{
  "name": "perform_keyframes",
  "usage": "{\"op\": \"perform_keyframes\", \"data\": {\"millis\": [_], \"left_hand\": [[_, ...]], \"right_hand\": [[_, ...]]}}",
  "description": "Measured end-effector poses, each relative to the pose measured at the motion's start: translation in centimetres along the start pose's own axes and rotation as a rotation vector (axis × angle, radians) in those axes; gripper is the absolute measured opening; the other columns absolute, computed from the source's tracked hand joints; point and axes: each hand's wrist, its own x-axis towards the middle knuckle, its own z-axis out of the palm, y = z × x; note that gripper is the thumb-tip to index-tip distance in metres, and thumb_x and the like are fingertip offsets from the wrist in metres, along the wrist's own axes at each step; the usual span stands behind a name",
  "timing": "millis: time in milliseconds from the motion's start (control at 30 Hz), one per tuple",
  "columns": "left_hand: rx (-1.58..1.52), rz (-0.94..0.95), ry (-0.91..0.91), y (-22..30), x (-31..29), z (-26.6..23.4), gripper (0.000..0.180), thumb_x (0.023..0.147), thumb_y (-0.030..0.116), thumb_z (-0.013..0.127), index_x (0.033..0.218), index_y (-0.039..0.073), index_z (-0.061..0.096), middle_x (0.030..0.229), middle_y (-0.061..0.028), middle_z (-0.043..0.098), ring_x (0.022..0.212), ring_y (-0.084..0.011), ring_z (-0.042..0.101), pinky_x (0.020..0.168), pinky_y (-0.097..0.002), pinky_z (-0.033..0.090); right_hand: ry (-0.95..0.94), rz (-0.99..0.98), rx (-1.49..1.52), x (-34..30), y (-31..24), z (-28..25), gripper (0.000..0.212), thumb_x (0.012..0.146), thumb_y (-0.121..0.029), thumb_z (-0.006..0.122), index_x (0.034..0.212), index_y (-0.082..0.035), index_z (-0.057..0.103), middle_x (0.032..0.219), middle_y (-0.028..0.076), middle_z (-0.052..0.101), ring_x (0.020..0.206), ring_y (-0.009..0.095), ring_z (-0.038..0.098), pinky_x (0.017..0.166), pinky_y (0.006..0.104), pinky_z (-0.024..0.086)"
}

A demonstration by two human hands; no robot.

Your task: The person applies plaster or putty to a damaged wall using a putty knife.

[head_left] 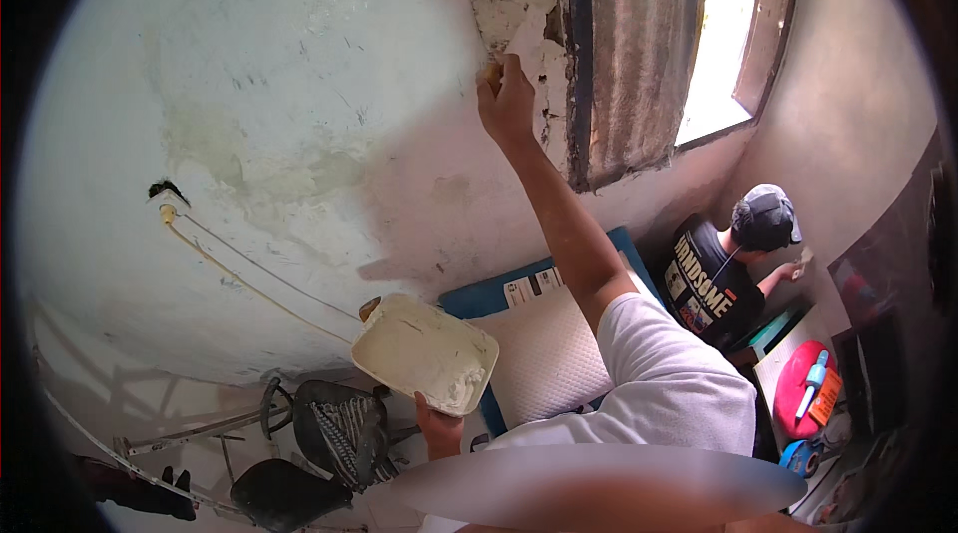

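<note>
Two bare hands are busy here, one low with a container and one raised with a tool. Nearest is the person's light grey sleeve point(669, 363), from which the right arm stretches up. Low in the middle, the left hand point(439, 423) clasps the near edge of a pale rectangular tray point(394, 373), with most of its fingers hidden beneath. The tray is tilted so that its inside shows, coated with off-white paste point(461, 388), thickest toward the near right corner. To its left and nearer the lower edge stands a black chair point(289, 493); to its right is a pale quilted cushion point(544, 358) on a blue pad point(479, 298). Farther right, a blue-and-white tube point(813, 378) lies on a round red thing point(793, 403). Up at the wall point(299, 64), the right hand point(507, 99) is closed around the handle of a scraper point(496, 24), whose smeared blade points upward at the wall; I cannot tell whether it presses flat. Grey-green patches mark the wall, and a yellowish cable point(239, 278) runs from a hole in it down behind the tray. Just right of the scraper hangs a brown ridged panel point(644, 54), beside a bright window opening point(723, 34). Beyond, a co-worker point(714, 278) in a dark shirt and cap holds one hand near the far wall.
</note>
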Motion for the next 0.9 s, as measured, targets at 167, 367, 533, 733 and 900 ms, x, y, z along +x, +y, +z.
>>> {"op": "perform_keyframes", "data": {"millis": [167,367,533,733,900], "left_hand": [[0.007,0.016,-0.021,0.3,0.1,-1.0,0.080,0.090,0.050,0.060,0.150,0.010,0.024,0.152,-0.0110,0.033,0.138,-0.0343,0.034,0.112,-0.0548,0.029],[-0.015,-0.024,0.098,0.6,-0.6,-0.4,0.082,0.089,0.051,0.061,0.151,0.012,0.023,0.153,-0.0114,0.031,0.139,-0.0354,0.032,0.113,-0.0555,0.027],[-0.040,-0.035,0.089,-0.1,-0.1,-1.6,0.080,0.090,0.050,0.059,0.151,0.012,0.023,0.152,-0.0112,0.031,0.139,-0.0354,0.032,0.113,-0.0556,0.027],[-0.037,-0.052,0.067,0.0,0.7,-1.4,0.077,0.092,0.049,0.056,0.151,0.011,0.024,0.151,-0.0111,0.034,0.138,-0.0346,0.034,0.112,-0.0550,0.028],[0.006,-0.028,0.026,0.8,0.9,0.1,0.076,0.092,0.049,0.057,0.149,0.010,0.027,0.149,-0.0111,0.037,0.136,-0.0347,0.037,0.112,-0.0534,0.030]], "right_hand": [[0.024,0.125,0.070,-0.3,-0.9,-2.9,0.035,0.082,-0.004,0.063,0.114,0.000,0.050,0.086,0.021,0.061,0.075,0.037,0.062,0.070,0.0441,0.049],[0.115,0.025,-0.076,4.1,0.3,-5.1,0.037,0.081,-0.007,0.063,0.115,-0.001,0.050,0.087,0.022,0.062,0.079,0.040,0.062,0.073,0.0470,0.048],[-0.061,0.050,-0.240,2.8,0.9,-5.0,0.037,0.082,-0.007,0.062,0.117,0.000,0.052,0.094,0.025,0.064,0.090,0.045,0.061,0.078,0.0493,0.048],[-0.147,0.053,-0.280,-1.0,0.0,-8.6,0.040,0.088,-0.006,0.058,0.126,-0.001,0.050,0.092,0.022,0.065,0.084,0.037,0.065,0.071,0.0458,0.051],[-0.216,0.517,0.518,-4.4,-3.5,-13.0,0.040,0.095,-0.008,0.050,0.134,-0.002,0.044,0.103,0.018,0.064,0.074,0.023,0.066,0.051,0.0317,0.049]]}}
